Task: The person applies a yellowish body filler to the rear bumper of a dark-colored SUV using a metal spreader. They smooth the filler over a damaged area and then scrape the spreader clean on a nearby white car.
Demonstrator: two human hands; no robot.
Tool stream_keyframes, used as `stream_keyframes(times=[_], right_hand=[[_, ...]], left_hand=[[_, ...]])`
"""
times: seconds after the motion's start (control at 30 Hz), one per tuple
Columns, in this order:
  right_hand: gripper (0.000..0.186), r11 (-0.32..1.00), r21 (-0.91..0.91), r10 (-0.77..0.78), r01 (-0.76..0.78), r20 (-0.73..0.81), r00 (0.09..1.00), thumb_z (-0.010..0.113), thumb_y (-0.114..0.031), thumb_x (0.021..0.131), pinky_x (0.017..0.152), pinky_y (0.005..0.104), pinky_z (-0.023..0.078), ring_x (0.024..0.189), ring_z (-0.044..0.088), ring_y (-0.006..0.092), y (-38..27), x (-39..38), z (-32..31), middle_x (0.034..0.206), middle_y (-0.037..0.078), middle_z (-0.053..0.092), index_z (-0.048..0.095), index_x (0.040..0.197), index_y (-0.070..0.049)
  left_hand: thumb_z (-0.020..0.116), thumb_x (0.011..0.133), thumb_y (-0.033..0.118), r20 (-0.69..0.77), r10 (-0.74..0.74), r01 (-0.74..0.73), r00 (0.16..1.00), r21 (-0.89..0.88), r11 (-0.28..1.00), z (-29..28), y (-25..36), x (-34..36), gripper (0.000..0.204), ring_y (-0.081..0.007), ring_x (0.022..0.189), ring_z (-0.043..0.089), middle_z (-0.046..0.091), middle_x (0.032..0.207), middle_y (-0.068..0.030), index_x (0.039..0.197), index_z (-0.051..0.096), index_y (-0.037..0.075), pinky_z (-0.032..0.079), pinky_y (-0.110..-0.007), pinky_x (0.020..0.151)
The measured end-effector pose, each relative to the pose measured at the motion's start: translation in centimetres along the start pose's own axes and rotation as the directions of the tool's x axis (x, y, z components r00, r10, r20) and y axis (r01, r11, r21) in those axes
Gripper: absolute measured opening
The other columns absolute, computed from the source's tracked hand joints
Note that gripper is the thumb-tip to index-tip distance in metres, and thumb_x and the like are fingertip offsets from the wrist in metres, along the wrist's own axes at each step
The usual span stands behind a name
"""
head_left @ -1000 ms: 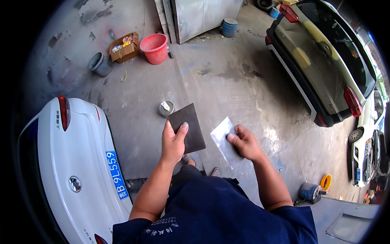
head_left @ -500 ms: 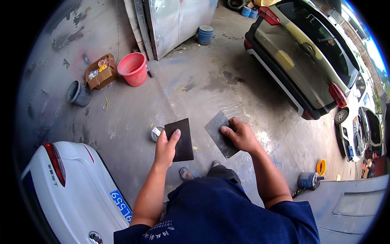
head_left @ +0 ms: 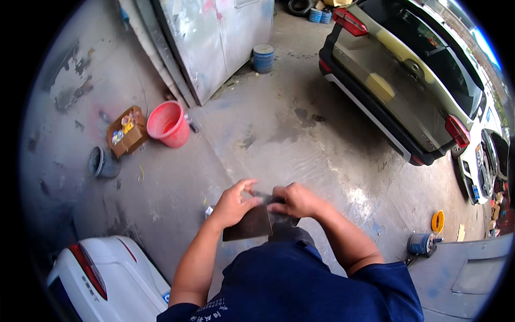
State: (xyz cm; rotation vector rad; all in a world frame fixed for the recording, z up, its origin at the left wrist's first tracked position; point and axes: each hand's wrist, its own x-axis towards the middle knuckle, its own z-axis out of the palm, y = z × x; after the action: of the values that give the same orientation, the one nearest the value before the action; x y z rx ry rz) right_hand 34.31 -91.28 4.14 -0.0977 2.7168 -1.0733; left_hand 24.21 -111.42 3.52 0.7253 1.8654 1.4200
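Both of my hands are close together in front of my waist. My left hand pinches a dark brown, flat rectangular sheet by its upper part, with the thumb on its face. Beside it, my right hand grips a dark grey flat sheet, seen tilted and partly hidden behind the fingers and the brown sheet. The two sheets overlap or touch near the fingertips; blur keeps me from telling which. Partly covered by my left wrist is a small can on the floor.
To the left are a red bucket, a cardboard box of small items and a dark bucket. A white car stands at lower left, an SUV at upper right. Blue pails and a yellow ring lie about.
My hands have come together, bringing the two sheets from apart to overlapping or touching. The right sheet has tilted. The view has shifted, so the surroundings sit lower in the picture.
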Motion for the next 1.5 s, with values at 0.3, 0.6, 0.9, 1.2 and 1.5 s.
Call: stream_keyframes(times=[0.3, 0.6, 0.9, 1.2, 1.5], right_hand=[[0.037, 0.973, 0.035, -0.231, 0.229, 0.111, 0.967, 0.066, -0.040, 0.080, 0.061, 0.0484, 0.043, 0.070, 0.059, 0.0401, 4.9, 9.5, -9.4, 0.069, 0.018, 0.061, 0.057, 0.081, -0.004], [0.039, 0.962, 0.068, -0.269, 0.265, 0.063, 0.961, 0.066, -0.041, 0.080, 0.059, 0.0480, 0.042, 0.069, 0.058, 0.0407, 6.8, 17.5, -11.8, 0.067, 0.018, 0.059, 0.056, 0.079, -0.004], [0.039, 0.969, 0.192, -0.137, 0.157, -0.114, 0.984, 0.069, -0.039, 0.080, 0.056, 0.0444, 0.042, 0.066, 0.058, 0.0391, 7.3, 27.2, -13.3, 0.067, 0.019, 0.059, 0.057, 0.077, -0.002], [0.043, 0.971, 0.240, 0.025, 0.019, -0.178, 0.984, 0.067, -0.042, 0.082, 0.058, 0.0441, 0.043, 0.065, 0.058, 0.0394, 7.3, 33.2, -14.9, 0.067, 0.019, 0.059, 0.057, 0.076, -0.001], [0.047, 0.929, 0.367, 0.174, -0.049, -0.315, 0.933, 0.063, -0.046, 0.085, 0.059, 0.0429, 0.043, 0.065, 0.056, 0.0365, 11.8, 40.0, -17.6, 0.068, 0.021, 0.058, 0.055, 0.077, -0.001]], left_hand=[[0.065, 0.085, 0.007, 0.049, -0.152, 0.152, 0.987, 0.000, 0.988, -4.6, 2.4, 11.5, 0.009, -0.0056, 0.070, 0.056, 0.065, 0.076, -0.0008, 0.088, 0.065, -0.002, 0.047, -0.022, 0.063], [0.064, 0.087, 0.006, -0.136, -0.194, 0.146, 0.971, -0.304, 0.941, -9.1, -1.0, 17.7, 0.008, -0.0043, 0.060, 0.052, 0.060, 0.071, 0.0005, 0.083, 0.060, 0.001, 0.043, -0.018, 0.056], [0.063, 0.088, 0.010, -0.029, -0.205, 0.192, 0.978, -0.239, 0.952, -17.3, -2.5, 25.0, 0.014, -0.0019, 0.055, 0.042, 0.052, 0.064, 0.0053, 0.077, 0.059, 0.002, 0.034, -0.018, 0.050], [0.060, 0.089, 0.010, 0.106, -0.255, 0.273, 0.961, -0.228, 0.935, -23.1, -2.0, 29.8, 0.014, -0.0012, 0.053, 0.040, 0.052, 0.063, 0.0053, 0.078, 0.060, 0.002, 0.032, -0.018, 0.048], [0.049, 0.095, 0.023, 0.037, -0.153, 0.156, 0.987, -0.076, 0.985, -26.2, -3.2, 35.6, 0.025, -0.0061, 0.039, 0.043, 0.058, 0.062, -0.0038, 0.083, 0.056, 0.003, 0.035, -0.021, 0.037]])
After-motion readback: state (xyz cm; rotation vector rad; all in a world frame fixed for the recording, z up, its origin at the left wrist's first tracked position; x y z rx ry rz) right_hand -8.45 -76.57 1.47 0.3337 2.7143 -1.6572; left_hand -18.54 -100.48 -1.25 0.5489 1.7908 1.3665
